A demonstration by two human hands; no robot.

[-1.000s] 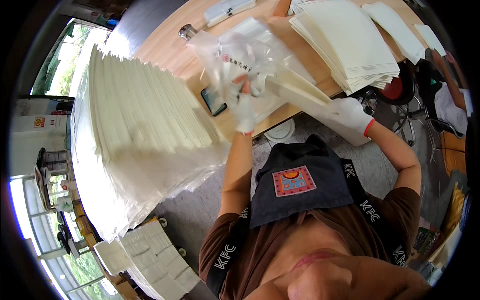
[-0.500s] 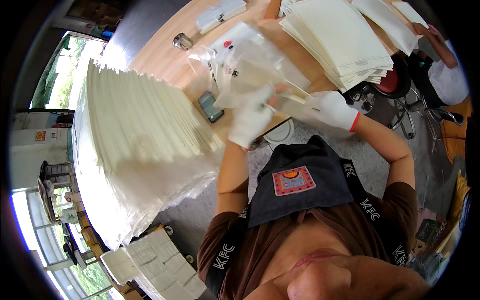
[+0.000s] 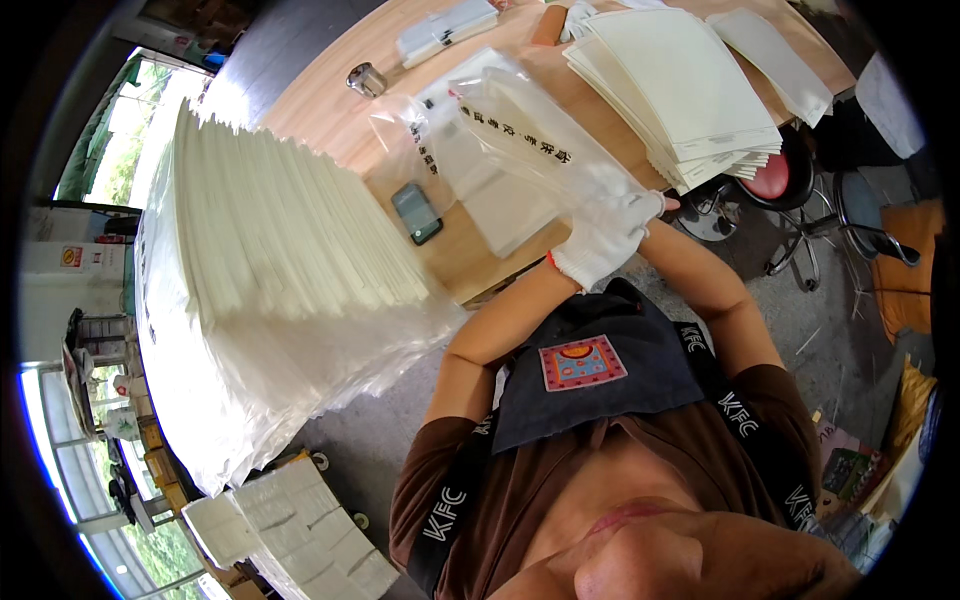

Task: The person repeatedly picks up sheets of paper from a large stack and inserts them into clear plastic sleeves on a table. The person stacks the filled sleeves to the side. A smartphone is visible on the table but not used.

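My left hand (image 3: 603,248), in a white knitted glove with a bare fingertip showing, reaches across to the right at the table's near edge. It is closed on the near end of a clear plastic bag (image 3: 530,125) with black printing. My right hand (image 3: 618,205) is behind the left one at the same end of the bag, its fingers mostly hidden by the glove and the film. Beneath the bag lie flat pale packets (image 3: 505,225) in clear film. A dark phone (image 3: 416,212) rests to their left, partly under film.
A tall stack of cream sheets (image 3: 290,220) in plastic wrap stands at the left. At the right of the table (image 3: 310,100) lies a fanned stack of cream sheets (image 3: 680,90). A metal cup (image 3: 366,79) and a wrapped packet (image 3: 445,30) sit farther back. Another person's gloved hand (image 3: 577,20) shows at the far edge.
My left hand has moved right, across my right hand, which has drawn slightly left. The plastic bag now stretches out toward both hands, its printing visible. The person at the right has shifted partly out of view.
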